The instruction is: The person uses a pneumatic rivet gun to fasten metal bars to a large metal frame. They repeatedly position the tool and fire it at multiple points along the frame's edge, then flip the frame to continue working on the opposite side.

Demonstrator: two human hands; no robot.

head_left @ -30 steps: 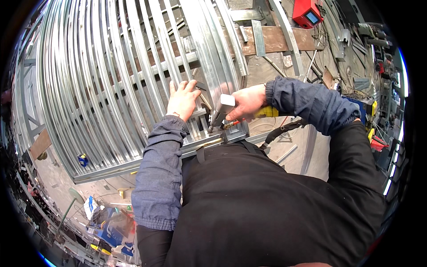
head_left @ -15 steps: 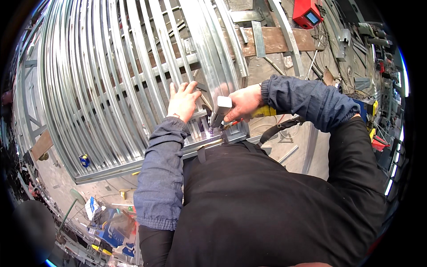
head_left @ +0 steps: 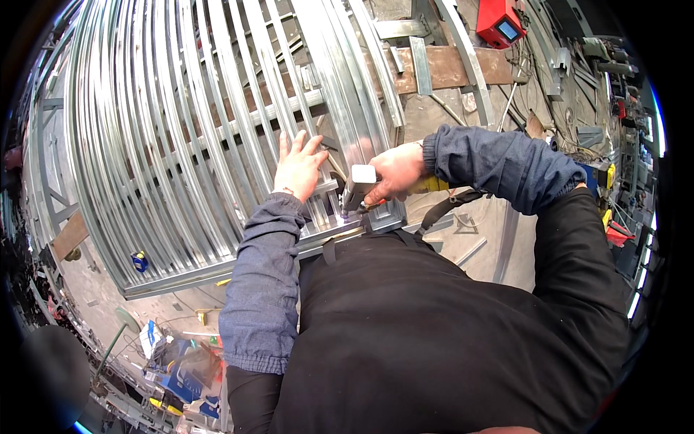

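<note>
Head view: a silvery metal frame (head_left: 188,277) spreads in front of me, its long bars running side by side down to a rail along its near edge. Past the frame's right edge juts a brown plank (head_left: 495,66). Blue-grey sleeves (head_left: 264,253) cover both my forearms. Well apart from the frame, off beyond its right edge, sits a red box (head_left: 493,23) with a small screen. At the frame's near right corner is a grey hand tool (head_left: 354,197) with a pale block on top, tilted, its tip down by the near rail. My right hand (head_left: 394,173) is closed around it; the yellow part behind my grip is blurred. My left hand (head_left: 298,170) lies on the bars just left of the tool, fingers spread wide; how hard it presses I cannot tell. A blue tape measure (head_left: 139,262) shows inside the frame's near left corner, whether on the metal or below it I cannot tell. Smallest is a violet glow (head_left: 344,215) at the tool's tip.
</note>
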